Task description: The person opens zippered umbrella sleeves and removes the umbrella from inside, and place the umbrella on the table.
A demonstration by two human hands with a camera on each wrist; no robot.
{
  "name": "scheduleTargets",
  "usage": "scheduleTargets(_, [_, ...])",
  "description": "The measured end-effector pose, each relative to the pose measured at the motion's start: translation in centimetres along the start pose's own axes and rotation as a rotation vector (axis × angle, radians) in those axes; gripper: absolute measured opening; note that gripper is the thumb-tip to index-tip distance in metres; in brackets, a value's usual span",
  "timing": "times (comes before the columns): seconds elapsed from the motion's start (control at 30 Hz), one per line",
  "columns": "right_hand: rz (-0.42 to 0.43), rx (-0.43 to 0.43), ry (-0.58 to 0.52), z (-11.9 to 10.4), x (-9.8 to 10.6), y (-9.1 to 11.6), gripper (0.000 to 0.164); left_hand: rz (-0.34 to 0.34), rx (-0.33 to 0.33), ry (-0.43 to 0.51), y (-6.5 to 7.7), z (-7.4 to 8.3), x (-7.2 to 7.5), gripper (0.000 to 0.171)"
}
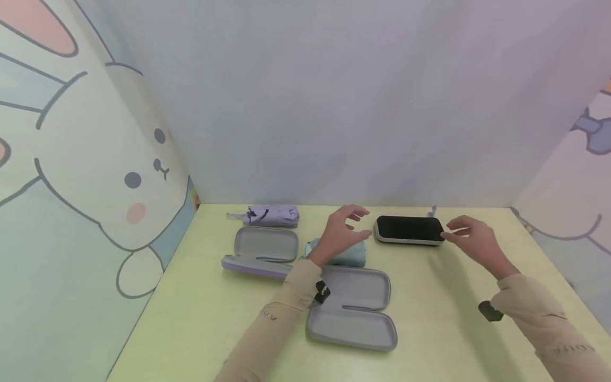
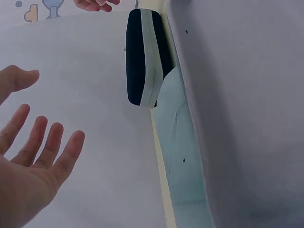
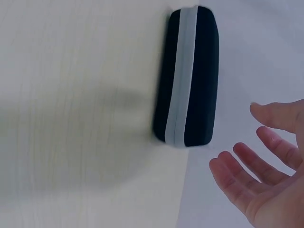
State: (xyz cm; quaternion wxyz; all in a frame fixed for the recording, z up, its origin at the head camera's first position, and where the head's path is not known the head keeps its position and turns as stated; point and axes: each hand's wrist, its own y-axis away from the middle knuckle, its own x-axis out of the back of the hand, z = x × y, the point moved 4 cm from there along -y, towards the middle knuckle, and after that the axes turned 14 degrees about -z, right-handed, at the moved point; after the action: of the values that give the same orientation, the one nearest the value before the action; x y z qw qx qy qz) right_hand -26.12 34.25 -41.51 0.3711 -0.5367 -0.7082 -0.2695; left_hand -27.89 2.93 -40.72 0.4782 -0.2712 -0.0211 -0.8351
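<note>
A closed black case point(image 1: 410, 229) with a pale band around its side lies at the back right of the table. My left hand point(image 1: 340, 233) hovers left of it, fingers spread and loosely bent, holding nothing. Below that hand lies a rolled mint-green fabric bundle point(image 1: 352, 255), partly hidden by the wrist. At the case's right end is my right hand point(image 1: 474, 241), its fingers relaxed around air. The right wrist view shows a gap between this hand point(image 3: 266, 166) and the black case point(image 3: 187, 78).
An open grey-lined case point(image 1: 353, 329) lies at front centre. Behind it to the left is another open case point(image 1: 266, 244) with a purple outside. A folded purple umbrella point(image 1: 274, 215) lies along the back edge. A small purple item point(image 1: 432, 211) shows behind the black case.
</note>
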Motion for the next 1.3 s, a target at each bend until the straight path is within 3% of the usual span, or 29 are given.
scheduleTargets(0.23, [-0.098,-0.089,-0.033,4.3,0.7,-1.6,0.039,0.023,0.067,0.074,-2.5,-0.6,-1.3,0.035])
scheduleTargets(0.53, [-0.183,-0.123,-0.298,7.7,-0.1,-3.0,0.05,0.025,0.157,0.139,-5.6,-2.4,-3.3,0.03])
scheduleTargets(0.73, [-0.218,-0.159,-0.401,8.5,-1.0,-3.6,0.052,-0.015,0.23,0.135,-6.4,-4.3,-4.9,0.031])
scheduleTargets(0.97, [-0.29,-0.144,-0.454,8.9,-1.2,-5.5,0.049,-0.068,0.336,0.058,-7.5,-5.0,-6.0,0.041])
scheduleTargets(1.13, [-0.367,-0.146,-0.484,8.9,-2.2,-6.8,0.054,-0.116,0.37,-0.03,-8.4,-5.4,-6.9,0.045])
scheduleTargets(1.3, [-0.456,-0.158,-0.494,8.3,-3.0,-8.0,0.054,-0.112,0.406,-0.077,-8.9,-5.5,-7.4,0.042])
